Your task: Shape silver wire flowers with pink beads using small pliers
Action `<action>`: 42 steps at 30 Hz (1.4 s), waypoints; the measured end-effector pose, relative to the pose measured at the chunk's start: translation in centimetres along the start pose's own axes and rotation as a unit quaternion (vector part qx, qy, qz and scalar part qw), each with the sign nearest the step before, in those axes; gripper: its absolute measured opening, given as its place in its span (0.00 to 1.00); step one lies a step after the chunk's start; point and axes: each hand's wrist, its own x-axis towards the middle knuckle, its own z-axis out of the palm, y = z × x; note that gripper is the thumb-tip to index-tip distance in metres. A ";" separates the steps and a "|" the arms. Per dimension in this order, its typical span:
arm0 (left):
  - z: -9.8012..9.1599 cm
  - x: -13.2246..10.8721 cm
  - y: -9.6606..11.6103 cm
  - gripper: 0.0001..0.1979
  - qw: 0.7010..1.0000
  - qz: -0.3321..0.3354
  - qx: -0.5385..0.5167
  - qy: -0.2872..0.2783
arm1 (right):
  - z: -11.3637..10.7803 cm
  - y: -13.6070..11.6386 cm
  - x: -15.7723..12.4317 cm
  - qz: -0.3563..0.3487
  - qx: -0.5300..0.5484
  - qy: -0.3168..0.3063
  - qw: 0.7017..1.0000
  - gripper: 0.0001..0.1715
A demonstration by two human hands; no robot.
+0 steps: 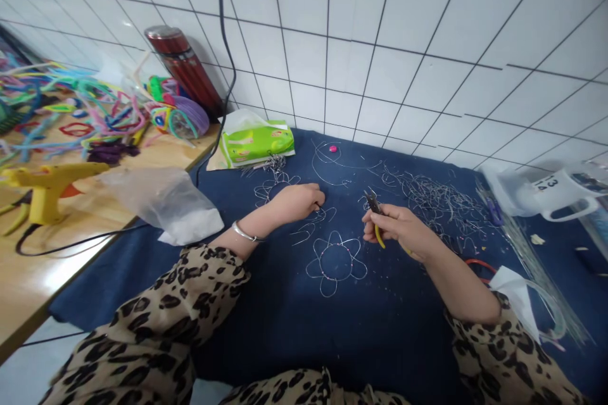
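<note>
My right hand point(401, 228) is closed around pliers point(375, 207) with dark jaws and yellow handles, the jaws pointing up and away from me. To the left, my left hand point(297, 201) has its fingers bent together low over the cloth; what they pinch, if anything, is hidden. Bent silver wire pieces point(304, 234) lie just below that hand. Between and nearer than both hands lies a flower-shaped wire ring point(335, 262) with looped petals and small pink beads. More petal-shaped wire point(266, 188) shows behind my left wrist, partly covered by it.
A tangle of wire point(441, 196) spreads over the dark blue cloth point(285, 329) at right, near a white mug point(567, 190). A green tissue pack point(259, 142) lies by the wall. At left are a yellow glue gun point(52, 186), plastic bag point(166, 202), pipe cleaners point(104, 101) and red thermos point(185, 66).
</note>
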 end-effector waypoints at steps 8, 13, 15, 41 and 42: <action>-0.8 -0.6 1.0 0.09 0.991 0.046 0.124 -0.007 | -0.1 2.6 -1.9 0.026 0.036 0.026 0.999 0.16; -2.1 -1.4 2.0 0.10 0.976 0.044 0.211 0.016 | 0.4 3.1 -2.4 0.013 0.018 0.012 1.000 0.15; -2.5 -1.7 2.4 0.10 0.972 0.041 0.231 0.019 | 0.6 3.1 -2.5 0.005 0.022 0.005 1.000 0.14; -2.4 -1.4 8.1 0.06 0.950 -0.029 -0.301 0.076 | 2.7 -0.4 -0.6 -0.079 0.019 0.065 0.995 0.08; -2.3 -1.4 8.0 0.06 0.937 -0.047 -0.343 0.051 | 2.6 -0.6 -0.7 -0.080 0.020 0.061 0.995 0.07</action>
